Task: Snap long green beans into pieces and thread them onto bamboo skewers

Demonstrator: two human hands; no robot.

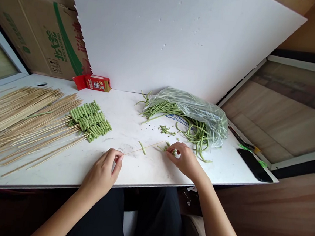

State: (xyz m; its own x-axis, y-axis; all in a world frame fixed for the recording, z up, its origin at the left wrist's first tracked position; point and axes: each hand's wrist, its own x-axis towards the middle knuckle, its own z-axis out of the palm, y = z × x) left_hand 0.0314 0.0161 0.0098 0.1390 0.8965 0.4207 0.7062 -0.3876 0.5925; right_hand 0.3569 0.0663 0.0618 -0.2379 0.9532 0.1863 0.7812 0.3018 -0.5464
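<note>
My left hand pinches the near end of a thin bamboo skewer, which slants up to the right above the table. One short piece of green long bean is threaded crosswise on it. My right hand is at a few cut bean pieces near the skewer's far end. Its thumb and forefinger are bent together on a piece there, partly hidden by the fingers. To the left of my left hand lie finished skewers' bean pieces, packed side by side, their sticks pointing left.
Many bare bamboo skewers cover the table's left. A plastic bag of whole long beans lies at back right, near small bean scraps. A red box stands against the white board. A black phone lies far right.
</note>
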